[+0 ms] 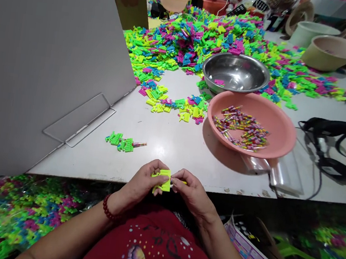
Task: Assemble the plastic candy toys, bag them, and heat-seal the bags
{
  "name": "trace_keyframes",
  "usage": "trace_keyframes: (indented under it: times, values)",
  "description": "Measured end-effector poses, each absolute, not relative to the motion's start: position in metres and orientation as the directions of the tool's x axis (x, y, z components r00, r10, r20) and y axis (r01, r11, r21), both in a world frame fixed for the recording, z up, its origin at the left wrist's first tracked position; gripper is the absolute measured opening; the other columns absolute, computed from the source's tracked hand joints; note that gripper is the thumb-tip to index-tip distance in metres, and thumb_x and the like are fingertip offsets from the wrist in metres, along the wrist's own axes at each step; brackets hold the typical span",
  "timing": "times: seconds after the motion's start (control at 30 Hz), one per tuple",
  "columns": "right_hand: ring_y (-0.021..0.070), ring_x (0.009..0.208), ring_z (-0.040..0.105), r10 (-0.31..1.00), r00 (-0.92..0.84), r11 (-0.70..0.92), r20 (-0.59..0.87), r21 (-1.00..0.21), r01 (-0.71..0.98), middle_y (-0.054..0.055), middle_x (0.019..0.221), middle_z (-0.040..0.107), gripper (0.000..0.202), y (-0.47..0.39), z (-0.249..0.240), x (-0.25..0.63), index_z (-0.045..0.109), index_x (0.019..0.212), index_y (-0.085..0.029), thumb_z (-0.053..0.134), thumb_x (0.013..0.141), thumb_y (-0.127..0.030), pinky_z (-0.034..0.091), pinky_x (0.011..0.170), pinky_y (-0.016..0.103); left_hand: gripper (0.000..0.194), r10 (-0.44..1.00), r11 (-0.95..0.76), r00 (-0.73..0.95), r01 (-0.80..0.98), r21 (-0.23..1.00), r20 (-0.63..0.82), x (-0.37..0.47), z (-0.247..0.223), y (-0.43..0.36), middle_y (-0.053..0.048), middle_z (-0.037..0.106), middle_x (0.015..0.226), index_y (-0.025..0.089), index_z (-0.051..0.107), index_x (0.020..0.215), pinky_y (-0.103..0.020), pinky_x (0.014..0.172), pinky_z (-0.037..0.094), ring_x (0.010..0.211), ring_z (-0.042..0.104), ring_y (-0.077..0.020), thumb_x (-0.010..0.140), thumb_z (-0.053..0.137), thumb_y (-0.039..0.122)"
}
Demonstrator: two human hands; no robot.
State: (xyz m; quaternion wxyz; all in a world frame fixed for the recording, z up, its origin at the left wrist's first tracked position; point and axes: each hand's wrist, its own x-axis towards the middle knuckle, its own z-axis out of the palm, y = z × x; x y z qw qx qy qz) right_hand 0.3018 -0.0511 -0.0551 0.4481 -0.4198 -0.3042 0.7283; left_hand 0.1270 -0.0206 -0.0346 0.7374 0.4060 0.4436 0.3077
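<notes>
My left hand (146,178) is closed around a flat yellow plastic toy piece (164,182) at the table's front edge. Thumb and fingers of my right hand (193,192) pinch something small right beside the piece's right edge. A bit of yellow shows at those fingers, but most of it is hidden. Beyond my left hand lie two green plastic pieces (120,141), and a small printed tube (140,144) sticks out to their right. Farther right, a pink bowl (280,138) contains many small colourful tubes (248,130).
A steel bowl (209,73) stands behind the pink one. Heaped plastic pieces (200,36) in green, yellow, pink and blue cover the far table. A grey panel (59,48) with a wire frame (79,118) rises at left. A black strap headset (335,145) lies at right.
</notes>
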Motion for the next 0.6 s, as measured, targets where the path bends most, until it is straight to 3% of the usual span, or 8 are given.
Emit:
trace_keyframes:
  times: [0.1,0.2,0.6]
  values:
    - [0.0098,0.064,0.048,0.879,-0.288,-0.476,-0.380,-0.715,-0.511,-0.002,0.069,0.059,0.029,-0.047,-0.057,0.303,0.069,0.080,-0.018,0.087,0.069,-0.037,0.038,0.062,0.022,0.036,0.801,0.551,0.430,-0.256,0.795,-0.416,0.128,-0.043,-0.017,0.000,0.063,0.068,0.017,0.058,0.092,-0.016,0.041,0.044,0.048,0.055,-0.0091,0.070,0.081,0.033]
    - [0.0083,0.063,0.050,0.860,-0.309,-0.509,-0.406,-0.631,-0.585,-0.002,0.071,0.061,0.028,-0.046,-0.059,0.303,0.070,0.080,-0.017,0.089,0.067,-0.033,0.041,0.062,0.020,0.040,0.794,0.581,0.409,-0.293,0.760,-0.449,0.129,-0.050,-0.016,0.000,0.064,0.068,0.016,0.057,0.092,-0.017,0.041,0.046,0.046,0.055,-0.0089,0.066,0.084,0.029]
    - [0.0093,0.072,0.055,0.887,-0.212,-0.450,-0.411,-0.668,-0.593,0.001,0.082,0.067,0.031,-0.046,-0.064,0.301,0.075,0.087,-0.017,0.088,0.068,-0.038,0.044,0.067,0.020,0.037,0.783,0.575,0.418,-0.207,0.791,-0.460,0.126,-0.047,-0.024,0.000,0.064,0.067,0.015,0.060,0.093,-0.015,0.038,0.045,0.046,0.055,-0.0087,0.071,0.082,0.035]
